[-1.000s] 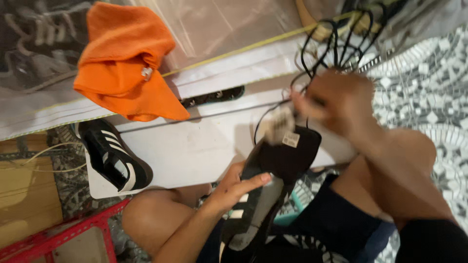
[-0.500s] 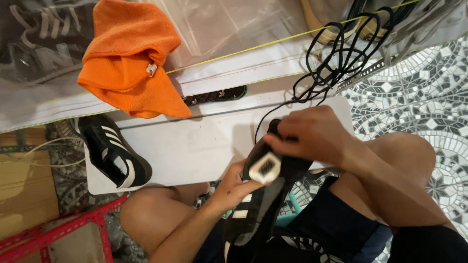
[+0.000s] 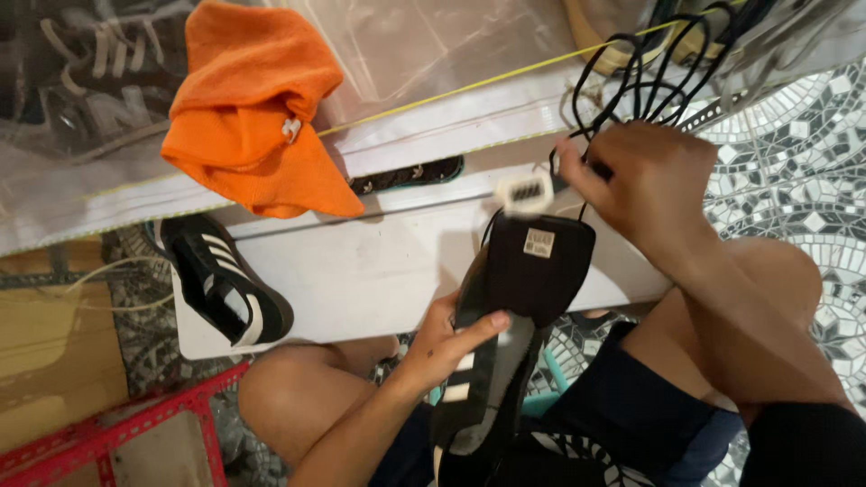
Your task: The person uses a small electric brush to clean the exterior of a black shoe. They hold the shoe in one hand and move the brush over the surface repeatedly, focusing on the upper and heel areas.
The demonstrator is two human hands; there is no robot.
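A white board (image 3: 379, 261) lies across the floor with an orange cloth (image 3: 248, 113) bunched above it and a second black shoe (image 3: 221, 280) at its edge. Over the lap, the left hand (image 3: 446, 338) grips a black striped shoe (image 3: 505, 334) by its side. The right hand (image 3: 645, 185) pinches black laces (image 3: 631, 81) above its tongue.

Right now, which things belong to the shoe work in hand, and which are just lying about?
In hand:
left hand grips black shoe
right hand pinches black lace
tongue pulled up

Lying about:
second black striped shoe
orange cloth
white board
red metal frame
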